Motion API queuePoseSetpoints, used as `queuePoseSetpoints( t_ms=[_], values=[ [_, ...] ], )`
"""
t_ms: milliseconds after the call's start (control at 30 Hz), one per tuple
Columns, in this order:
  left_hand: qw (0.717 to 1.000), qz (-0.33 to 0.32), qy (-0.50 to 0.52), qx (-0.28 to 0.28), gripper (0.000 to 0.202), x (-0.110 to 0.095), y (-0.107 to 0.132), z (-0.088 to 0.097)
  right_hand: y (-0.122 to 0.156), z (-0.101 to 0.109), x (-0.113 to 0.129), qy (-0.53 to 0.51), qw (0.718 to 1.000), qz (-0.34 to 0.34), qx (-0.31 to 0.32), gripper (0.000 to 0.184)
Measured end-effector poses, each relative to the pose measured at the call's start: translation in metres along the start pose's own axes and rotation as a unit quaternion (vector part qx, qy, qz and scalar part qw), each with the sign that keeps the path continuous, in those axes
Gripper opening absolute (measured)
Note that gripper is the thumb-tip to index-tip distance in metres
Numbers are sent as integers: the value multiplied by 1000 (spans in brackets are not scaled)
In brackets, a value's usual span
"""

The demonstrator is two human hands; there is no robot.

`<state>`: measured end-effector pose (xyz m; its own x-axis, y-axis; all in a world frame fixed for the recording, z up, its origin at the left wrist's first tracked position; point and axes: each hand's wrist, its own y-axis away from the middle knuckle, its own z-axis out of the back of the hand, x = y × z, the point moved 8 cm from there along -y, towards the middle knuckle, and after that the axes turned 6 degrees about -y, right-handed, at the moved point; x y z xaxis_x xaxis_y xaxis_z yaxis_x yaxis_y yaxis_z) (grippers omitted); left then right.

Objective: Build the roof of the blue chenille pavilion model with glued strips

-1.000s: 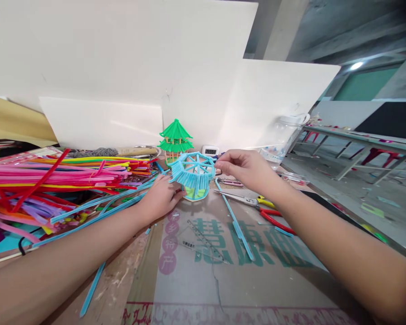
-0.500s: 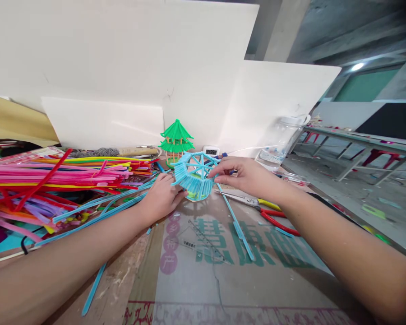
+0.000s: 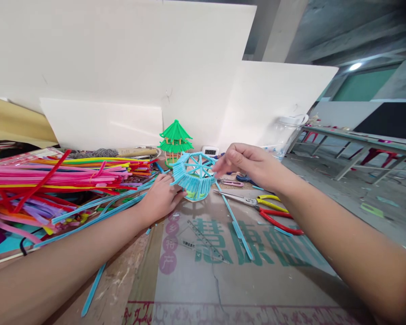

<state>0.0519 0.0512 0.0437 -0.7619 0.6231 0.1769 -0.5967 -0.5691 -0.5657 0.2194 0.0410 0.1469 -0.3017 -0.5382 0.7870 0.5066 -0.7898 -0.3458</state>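
A light-blue ring-shaped frame of pipe cleaners (image 3: 193, 183), with spokes across its top and a sloping slatted skirt, sits tilted over the table's middle. My left hand (image 3: 160, 198) is closed on its left lower edge. My right hand (image 3: 248, 164) is at its right rim, fingers bent down and fingertips blurred; whether they grip a strand cannot be made out. Yellow-green shows inside the frame's lower part. Right below that hand lies a pair of scissors (image 3: 257, 203) with red and yellow handles, beside loose blue pipe cleaners (image 3: 237, 225).
Behind the frame stands a green two-tiered pagoda model (image 3: 176, 137) near a small digital timer (image 3: 210, 150). Bundles of coloured pipe cleaners (image 3: 54, 176) crowd the left. A clear set square (image 3: 203, 241) lies in front. A pink-handled tool (image 3: 230, 183) and a plastic jug (image 3: 287, 131) are at right.
My right hand has lifted and turned at the frame's right rim, uncovering the pink-handled tool beneath. My left hand and the blue frame have hardly moved.
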Motion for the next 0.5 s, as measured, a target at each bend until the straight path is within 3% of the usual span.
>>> queuePoseSetpoints(
  t_ms=[200, 500],
  values=[
    [1000, 14, -3, 14, 28, 1, 0, -2, -1, 10, -20, 1, 995, -98, -11, 27],
    [1000, 16, -6, 12, 32, 1, 0, 0, -1, 38, -18, -34, 994, -64, -86, 28]
  ],
)
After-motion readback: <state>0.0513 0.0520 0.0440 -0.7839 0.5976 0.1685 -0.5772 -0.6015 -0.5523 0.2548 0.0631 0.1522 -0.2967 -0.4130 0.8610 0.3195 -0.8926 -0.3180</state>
